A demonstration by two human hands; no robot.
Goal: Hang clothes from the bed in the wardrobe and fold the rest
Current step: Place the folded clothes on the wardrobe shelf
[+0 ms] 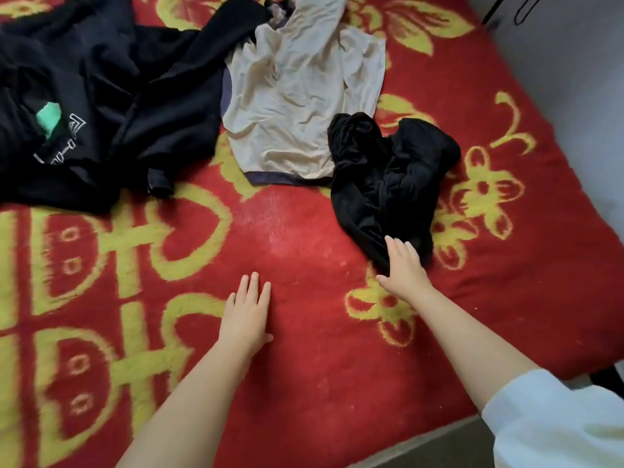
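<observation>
A crumpled black garment lies on the red and yellow blanket at the right. My right hand reaches its near edge, fingers straight and touching the cloth. My left hand lies flat on the bare blanket, fingers straight, holding nothing. A beige top with a dark hem is spread out beyond the black garment. A heap of dark clothes with white print and a green label fills the far left.
The bed's right edge runs along a pale wall or floor. The near edge drops to a grey floor at the bottom right. Black cords hang at the top right.
</observation>
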